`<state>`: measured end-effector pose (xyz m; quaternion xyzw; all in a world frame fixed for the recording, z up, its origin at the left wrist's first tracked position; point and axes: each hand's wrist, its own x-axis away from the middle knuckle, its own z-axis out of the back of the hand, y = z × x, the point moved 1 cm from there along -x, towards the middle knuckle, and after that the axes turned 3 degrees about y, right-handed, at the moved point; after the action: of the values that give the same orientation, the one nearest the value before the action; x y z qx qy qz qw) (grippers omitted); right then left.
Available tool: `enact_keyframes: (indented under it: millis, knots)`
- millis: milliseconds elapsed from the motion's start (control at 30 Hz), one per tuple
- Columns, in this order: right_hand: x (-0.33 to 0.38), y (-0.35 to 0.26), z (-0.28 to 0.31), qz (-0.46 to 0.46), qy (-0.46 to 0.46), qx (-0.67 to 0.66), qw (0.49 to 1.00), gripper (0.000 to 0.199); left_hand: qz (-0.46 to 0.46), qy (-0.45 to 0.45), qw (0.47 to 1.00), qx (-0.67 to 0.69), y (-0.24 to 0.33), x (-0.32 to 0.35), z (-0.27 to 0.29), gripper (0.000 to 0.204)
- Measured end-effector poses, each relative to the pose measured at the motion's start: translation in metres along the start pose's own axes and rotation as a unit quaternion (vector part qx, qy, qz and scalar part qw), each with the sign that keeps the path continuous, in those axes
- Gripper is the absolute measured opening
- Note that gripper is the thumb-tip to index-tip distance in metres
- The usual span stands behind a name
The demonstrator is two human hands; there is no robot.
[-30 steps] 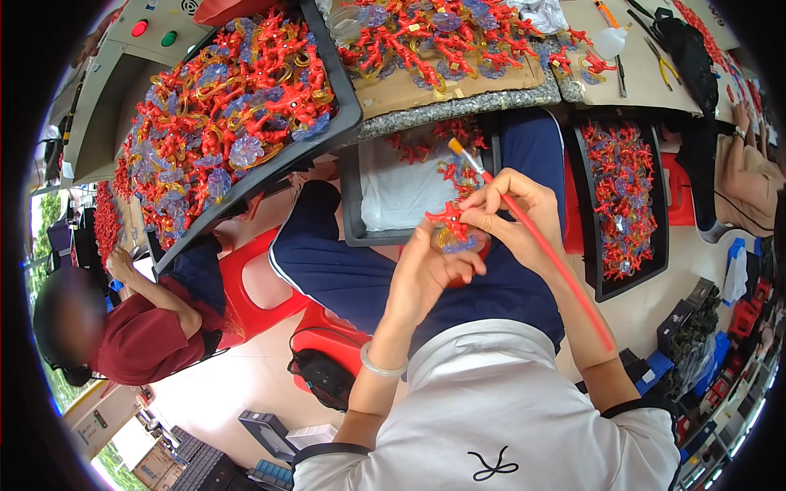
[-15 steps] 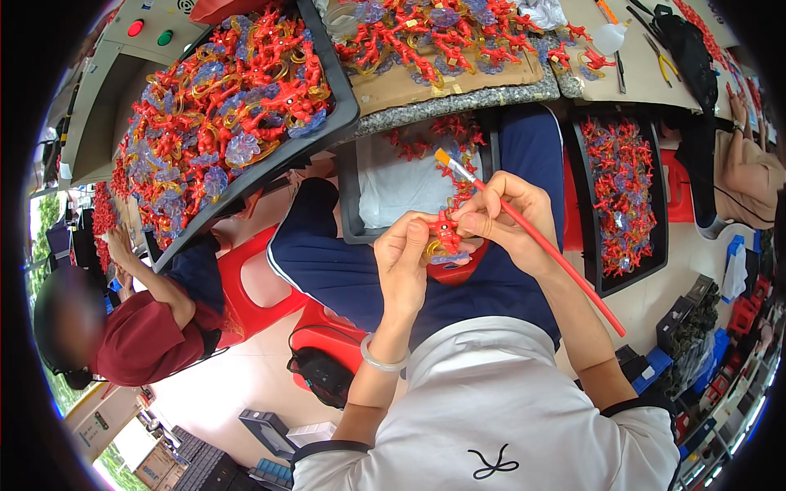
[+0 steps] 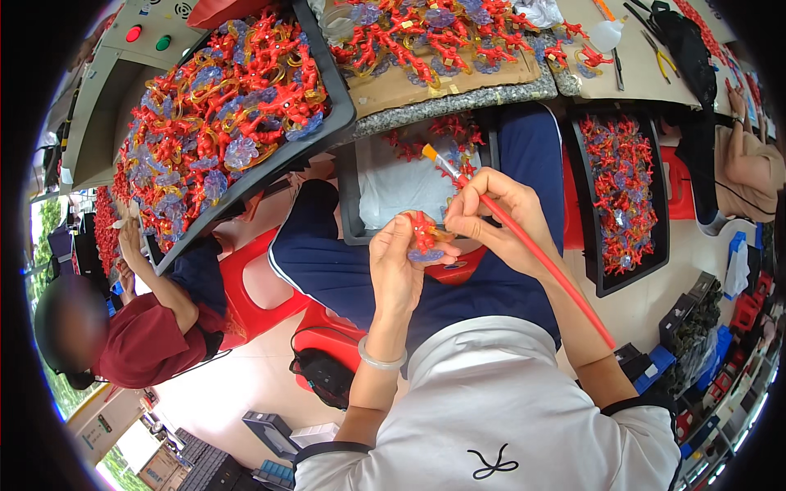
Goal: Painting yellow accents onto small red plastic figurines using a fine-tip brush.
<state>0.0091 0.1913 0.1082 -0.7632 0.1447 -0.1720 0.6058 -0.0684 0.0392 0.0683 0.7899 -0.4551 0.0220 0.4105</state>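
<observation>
Between the thumb and fingers of my left hand [image 3: 393, 255] is a small red toy figure [image 3: 422, 232] with a clear purple base at its lower end. My right hand [image 3: 501, 214] is closed round a long red-handled paintbrush [image 3: 540, 252]. Its flat yellow bristles point up and to the left, away from the figure. The right fingertips are just right of the figure, apart from it. Beyond my hands, a dark tray [image 3: 350, 204] rests at my lap, with a white sheet [image 3: 397, 190] and several red figures inside.
A big black tray [image 3: 344, 102] heaped with red, purple and yellow figures stands at the left. More figures lie on cardboard [image 3: 426, 92] on the far table. Another filled black tray [image 3: 602, 282] is at the right. Pliers [image 3: 665, 65] lie far right. A person [image 3: 155, 344] sits left.
My right fingertips have come away from the figure. The left hand has turned it and shifted slightly left. The brush has moved a little left with the right hand.
</observation>
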Motion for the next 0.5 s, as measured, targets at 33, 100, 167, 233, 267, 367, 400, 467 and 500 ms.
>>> enact_keyframes:
  millis: [33, 100, 167, 233, 267, 367, 400, 467, 500]
  knots:
    - [0.0, 0.0, -0.002, 0.0, -0.001, 0.0, 1.0, 0.022, -0.016, 0.035, 0.999, -0.038, 0.002, 0.001, -0.008, 0.034]
    - [0.001, -0.003, -0.009, 0.088, 0.026, 0.12, 0.988, 0.022, -0.033, 0.072, 0.994, -0.076, 0.003, 0.001, -0.011, 0.033]
    - [0.003, -0.001, -0.008, 0.047, 0.036, 0.099, 0.993, 0.022, -0.033, 0.04, 0.994, -0.091, 0.003, 0.001, -0.013, 0.035]
    - [0.002, 0.001, -0.006, 0.006, 0.045, 0.077, 0.996, 0.023, -0.042, 0.026, 0.997, -0.061, 0.008, 0.004, -0.023, 0.036]
    - [0.0, 0.002, -0.004, 0.036, 0.055, 0.066, 0.996, 0.019, -0.052, 0.012, 0.998, -0.032, 0.009, 0.005, -0.028, 0.04]
    - [-0.001, -0.004, -0.001, 0.027, 0.057, 0.047, 0.997, 0.012, -0.102, -0.041, 0.985, -0.134, 0.001, 0.005, -0.026, 0.055]
    - [-0.001, -0.005, 0.0, -0.012, 0.051, 0.04, 0.998, 0.009, -0.103, -0.039, 0.985, -0.134, 0.001, 0.006, -0.023, 0.055]
    - [-0.001, -0.006, 0.005, 0.051, 0.055, 0.054, 0.996, 0.015, -0.114, -0.051, 0.98, -0.153, 0.003, 0.005, -0.021, 0.063]
    - [0.001, -0.014, 0.011, 0.08, 0.073, 0.062, 0.992, 0.022, -0.116, -0.049, 0.98, -0.152, 0.004, 0.006, -0.022, 0.063]
